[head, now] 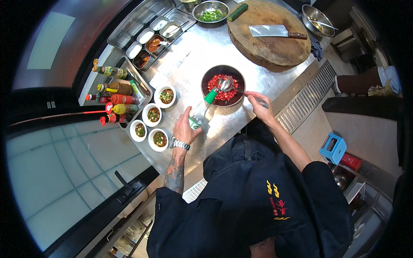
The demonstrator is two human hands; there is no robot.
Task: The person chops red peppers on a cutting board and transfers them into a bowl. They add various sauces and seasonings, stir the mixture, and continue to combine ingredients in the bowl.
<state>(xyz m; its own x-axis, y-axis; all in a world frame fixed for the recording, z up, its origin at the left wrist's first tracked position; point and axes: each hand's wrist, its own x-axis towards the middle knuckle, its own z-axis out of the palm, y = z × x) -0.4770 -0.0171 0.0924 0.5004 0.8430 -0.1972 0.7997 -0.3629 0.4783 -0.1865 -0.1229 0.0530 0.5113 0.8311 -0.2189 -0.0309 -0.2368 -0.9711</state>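
Observation:
My left hand (187, 128) grips a clear bottle (199, 113) with a green cap, tilted so that its capped end is over the near left rim of a dark round bowl (239, 76). Chopped red chili peppers (226, 95) lie in that bowl. My right hand (260, 107) holds the handle of a metal spoon (226, 84), whose bowl is above the chili, close to the bottle's cap. Whether liquid flows into the spoon, I cannot tell. Several small white bowls (165, 96) of dark sauce with chopped green topping stand left of my left hand.
A round wooden chopping board (271, 51) bears a cleaver (269, 31) and a cucumber piece (238, 12). Metal bowls stand beside the board. A tray (149, 93) of sauce bottles and metal seasoning containers (154, 43) line the left side. A person's leg (356, 80) shows at right.

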